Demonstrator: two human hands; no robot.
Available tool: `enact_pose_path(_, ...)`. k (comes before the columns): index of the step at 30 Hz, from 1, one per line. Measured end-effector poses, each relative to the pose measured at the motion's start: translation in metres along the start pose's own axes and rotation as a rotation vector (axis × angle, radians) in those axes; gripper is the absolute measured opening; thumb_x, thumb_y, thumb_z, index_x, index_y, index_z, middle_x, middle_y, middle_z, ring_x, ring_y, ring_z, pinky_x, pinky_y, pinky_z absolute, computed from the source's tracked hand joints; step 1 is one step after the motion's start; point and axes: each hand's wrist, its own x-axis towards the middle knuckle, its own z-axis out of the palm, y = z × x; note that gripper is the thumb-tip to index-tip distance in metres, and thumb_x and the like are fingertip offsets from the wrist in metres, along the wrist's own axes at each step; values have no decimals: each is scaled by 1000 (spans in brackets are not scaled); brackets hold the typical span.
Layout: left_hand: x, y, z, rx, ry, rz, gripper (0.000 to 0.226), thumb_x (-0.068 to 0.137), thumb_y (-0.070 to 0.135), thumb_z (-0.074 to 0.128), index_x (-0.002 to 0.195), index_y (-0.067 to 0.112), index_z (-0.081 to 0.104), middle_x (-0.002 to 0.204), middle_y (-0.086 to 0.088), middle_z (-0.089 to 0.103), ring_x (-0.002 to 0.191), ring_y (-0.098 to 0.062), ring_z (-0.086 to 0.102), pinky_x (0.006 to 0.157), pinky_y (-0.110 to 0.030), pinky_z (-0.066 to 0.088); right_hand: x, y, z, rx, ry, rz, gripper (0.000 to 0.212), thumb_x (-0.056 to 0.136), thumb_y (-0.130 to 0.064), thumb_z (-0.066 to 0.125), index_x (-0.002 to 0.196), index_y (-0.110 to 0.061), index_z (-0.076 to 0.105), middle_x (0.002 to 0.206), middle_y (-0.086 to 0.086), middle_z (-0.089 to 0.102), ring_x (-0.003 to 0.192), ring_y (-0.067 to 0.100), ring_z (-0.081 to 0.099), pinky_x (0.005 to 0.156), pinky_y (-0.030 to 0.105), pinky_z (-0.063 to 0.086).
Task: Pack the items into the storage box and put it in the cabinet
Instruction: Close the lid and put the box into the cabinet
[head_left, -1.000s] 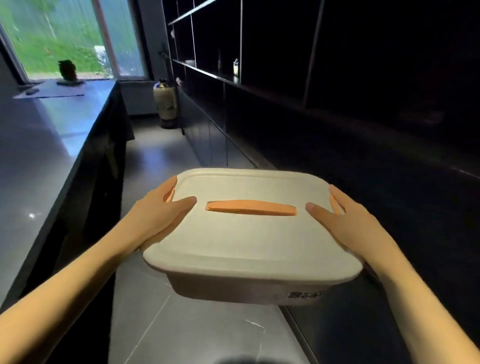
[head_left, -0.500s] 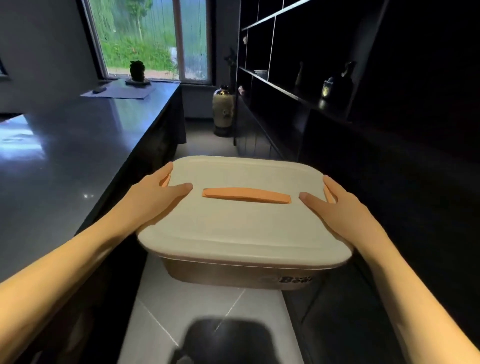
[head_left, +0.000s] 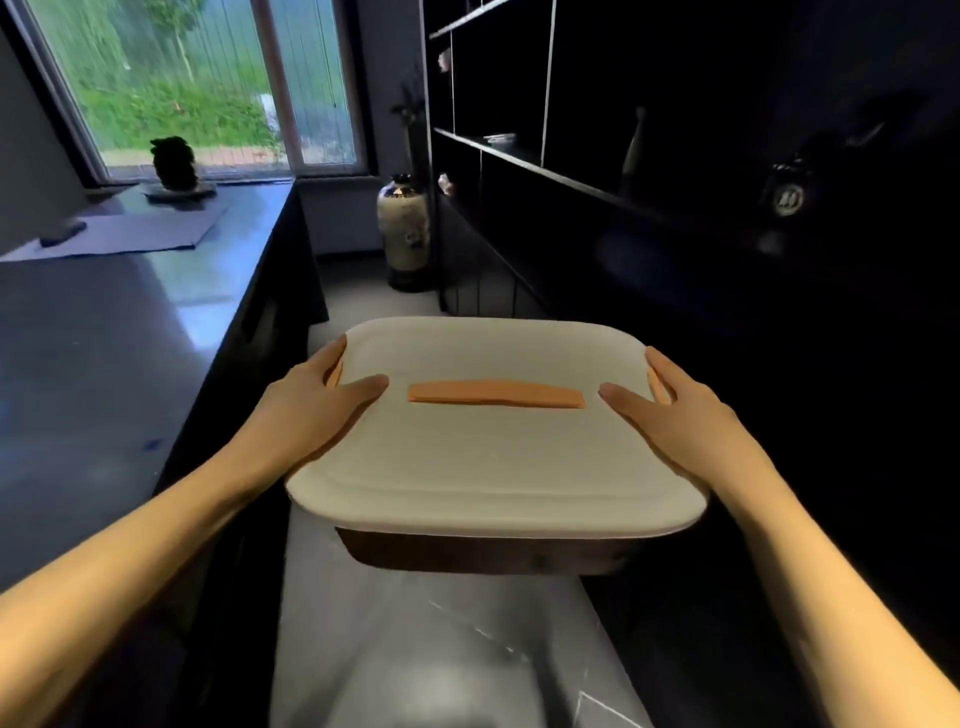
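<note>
I count one lidded storage box (head_left: 493, 467) mid-frame, gripped by my two hands: left hand (head_left: 311, 410) and right hand (head_left: 670, 421). Its lid has one orange handle (head_left: 496, 397) and two orange clasps, left clasp (head_left: 335, 370) and right clasp (head_left: 658, 387). At upper centre there is one floor vase (head_left: 404, 228). At upper left there is one grey mat (head_left: 130, 236) and one dark ornament (head_left: 174, 162).

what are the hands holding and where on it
The storage box, held in the air by its side edges: left hand on the left edge, right hand on the right, thumbs over the lid.
</note>
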Motion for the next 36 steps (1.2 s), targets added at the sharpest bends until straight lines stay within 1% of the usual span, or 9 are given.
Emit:
enact_pose_path(5, 172, -15, 58, 23, -43, 17, 68, 80, 55, 55, 140, 42, 24, 125, -2, 57, 65, -1, 48, 62, -16, 37, 143, 5, 60, 34, 63, 95, 80, 70, -68, 56, 139, -47, 20, 139, -2, 46, 111, 25, 53, 79, 38, 45)
enact_pose_path(10, 342, -5, 119, 48, -120, 115, 67, 81, 56, 53, 139, 41, 24, 131, -7, 54, 98, -24, 54, 88, -38, 41, 282, 9, 101, 108, 115, 197, 83, 68, -71, 56, 138, -50, 16, 139, 2, 45, 117, 29, 48, 82, 40, 40)
enact_pose_path(13, 429, 10, 148, 4, -191, 215, 60, 82, 53, 53, 135, 44, 28, 127, -4, 57, 88, -13, 45, 84, -37, 39, 348, 3, 110, 130, 149, 264, 83, 68, -70, 57, 138, -51, 16, 143, -1, 43, 122, 27, 47, 83, 37, 38)
enact_pose_path(18, 559, 36, 214, -20, -301, 325, 59, 78, 59, 52, 130, 54, 25, 128, -1, 57, 104, -27, 55, 90, -42, 41, 435, 6, 121, 115, 281, 396, 82, 69, -69, 56, 139, -49, 16, 143, -1, 42, 125, 26, 45, 91, 39, 38)
enact_pose_path(24, 713, 62, 318, -41, -536, 506, 69, 81, 56, 52, 140, 41, 22, 139, 3, 48, 122, -26, 49, 98, -36, 35, 540, 30, 163, 112, 462, 600, 77, 70, -69, 54, 137, -46, 23, 131, 6, 52, 110, 28, 53, 76, 33, 39)
enact_pose_path(28, 803, 85, 388, -49, -682, 687, 68, 84, 51, 51, 143, 36, 20, 137, 4, 49, 118, -21, 51, 89, -27, 33, 605, 45, 204, 129, 589, 776, 79, 71, -69, 53, 139, -35, 29, 127, 10, 54, 107, 31, 54, 76, 32, 41)
enact_pose_path(32, 866, 93, 445, -47, -774, 698, 64, 81, 53, 53, 138, 30, 32, 124, 2, 59, 105, -16, 56, 78, -22, 36, 656, 50, 226, 95, 665, 890, 76, 73, -65, 55, 136, -25, 38, 119, 15, 60, 104, 34, 58, 76, 31, 43)
enact_pose_path(34, 889, 96, 470, -16, -802, 689, 55, 79, 56, 53, 124, 25, 47, 105, 5, 60, 93, -17, 60, 65, -18, 38, 676, 53, 233, 73, 690, 955, 75, 74, -63, 57, 135, -21, 43, 118, 18, 60, 104, 36, 58, 79, 32, 46)
enact_pose_path(36, 904, 98, 490, 10, -835, 671, 42, 76, 54, 54, 104, 23, 55, 93, 6, 58, 73, -8, 55, 55, -18, 38, 694, 58, 238, 72, 698, 1005, 77, 75, -64, 56, 140, -31, 33, 128, 16, 55, 111, 35, 55, 84, 32, 44)
